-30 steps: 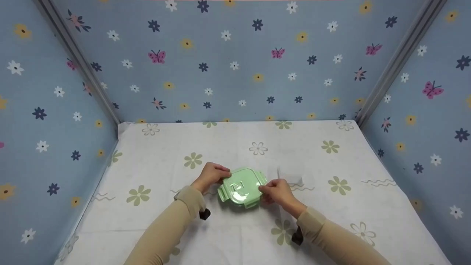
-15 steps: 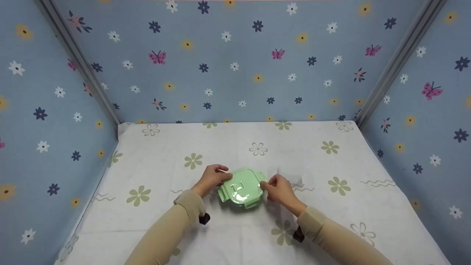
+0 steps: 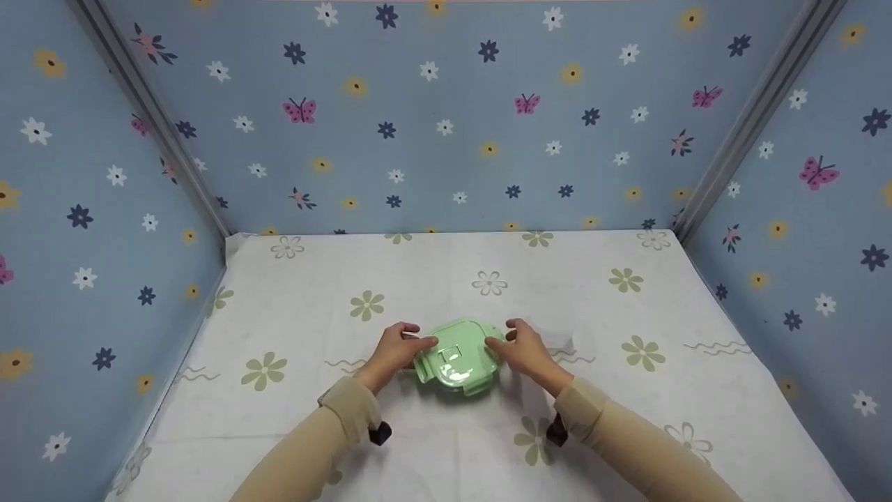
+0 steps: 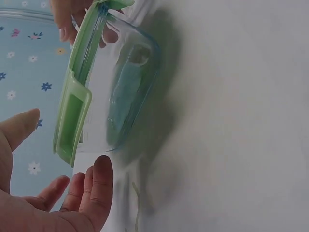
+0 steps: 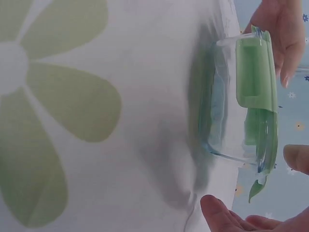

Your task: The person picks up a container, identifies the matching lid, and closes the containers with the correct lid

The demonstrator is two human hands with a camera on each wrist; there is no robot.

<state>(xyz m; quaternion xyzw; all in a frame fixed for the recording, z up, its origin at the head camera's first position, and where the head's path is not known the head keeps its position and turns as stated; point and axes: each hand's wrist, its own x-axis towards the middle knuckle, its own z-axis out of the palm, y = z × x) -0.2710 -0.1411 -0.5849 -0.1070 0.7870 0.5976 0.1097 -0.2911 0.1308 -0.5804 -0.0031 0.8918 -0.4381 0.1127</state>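
A glass food container (image 4: 130,82) with a light green clip-on lid (image 3: 456,352) stands on the cloth in front of me. Bluish tints show through its glass wall. My left hand (image 3: 391,354) is at its left side, the thumb tip over the lid's edge in the head view. In the left wrist view, that thumb and the fingers (image 4: 99,188) are spread around a side clip (image 4: 75,116). My right hand (image 3: 528,354) mirrors it at the right side, thumb and fingers apart. Near it, one green clip flap (image 5: 257,188) sticks outward; another clip (image 5: 254,72) lies along the glass.
A small whitish block-like thing (image 3: 559,340) lies just beyond my right hand, partly hidden by it. The white flowered cloth (image 3: 279,307) covers the table. Blue patterned panels (image 3: 418,139) enclose the back and both sides.
Both hands were closer in at the lid's edges; their fingers have since spread apart. My left hand has shifted slightly toward me. The container has stayed in place.
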